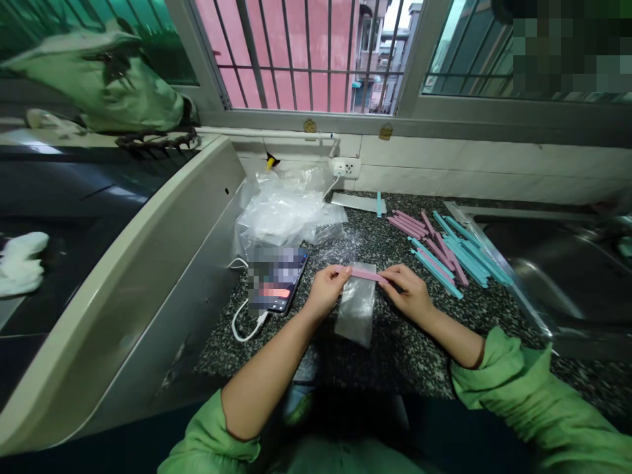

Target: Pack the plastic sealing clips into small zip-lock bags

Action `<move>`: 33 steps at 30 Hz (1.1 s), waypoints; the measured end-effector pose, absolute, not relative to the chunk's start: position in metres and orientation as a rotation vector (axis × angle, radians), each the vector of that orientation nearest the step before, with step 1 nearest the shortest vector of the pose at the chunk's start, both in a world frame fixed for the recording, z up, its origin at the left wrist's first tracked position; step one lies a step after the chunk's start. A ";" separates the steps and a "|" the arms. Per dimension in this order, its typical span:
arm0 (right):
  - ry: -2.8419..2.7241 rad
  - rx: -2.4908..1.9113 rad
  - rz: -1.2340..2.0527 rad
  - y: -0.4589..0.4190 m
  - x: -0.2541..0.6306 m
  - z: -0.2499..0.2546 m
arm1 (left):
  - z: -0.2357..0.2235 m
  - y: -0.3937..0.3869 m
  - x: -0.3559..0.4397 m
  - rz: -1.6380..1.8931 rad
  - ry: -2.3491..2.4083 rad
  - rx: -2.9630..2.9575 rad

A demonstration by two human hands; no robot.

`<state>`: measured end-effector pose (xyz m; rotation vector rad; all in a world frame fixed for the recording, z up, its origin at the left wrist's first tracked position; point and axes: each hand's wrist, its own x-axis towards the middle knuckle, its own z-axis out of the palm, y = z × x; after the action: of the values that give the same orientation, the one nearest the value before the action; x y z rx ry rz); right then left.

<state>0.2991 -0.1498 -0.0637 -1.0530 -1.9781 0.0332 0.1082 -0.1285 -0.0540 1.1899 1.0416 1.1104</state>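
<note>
Between both hands a pink bag-sealing clip (364, 274) lies across the top end of a small clear plastic bag (356, 309). My left hand (328, 289) pinches the clip's left end, thumb on top. At the other end my right hand (405, 291) grips the clip between thumb and fingers. The bag hangs down toward me over the dark counter; whether the clip is closed on it I cannot tell. Right of my right hand lie several loose pink clips (409, 224) and blue clips (467, 257), partly piled over each other.
A heap of clear plastic bags (281, 210) lies at the back left, beside a phone (286, 289) on a white charging cable (237, 329). A flat clear packet (358, 202) with a blue clip lies by the wall. The steel sink (543, 263) is at right, the stove's raised side (148, 243) at left.
</note>
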 end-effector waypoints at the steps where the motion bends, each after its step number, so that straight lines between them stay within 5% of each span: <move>1: -1.964 -1.059 0.023 -0.149 0.300 -0.063 | -0.053 -0.130 0.108 1.071 1.021 1.210; 18: -1.850 -1.170 -0.060 -0.140 0.319 -0.055 | -0.052 -0.137 0.111 0.794 1.022 1.437; 25: -1.990 -1.034 0.068 -0.149 0.306 -0.055 | -0.047 -0.136 0.113 1.100 0.995 1.277; 33: -1.733 -1.267 0.718 -0.149 0.293 -0.065 | -0.054 -0.133 0.109 1.237 0.942 1.278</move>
<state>0.2931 -0.1491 -0.0650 -1.2668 -1.7328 0.7178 0.1095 -0.1325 -0.0539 1.2775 0.9421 1.2370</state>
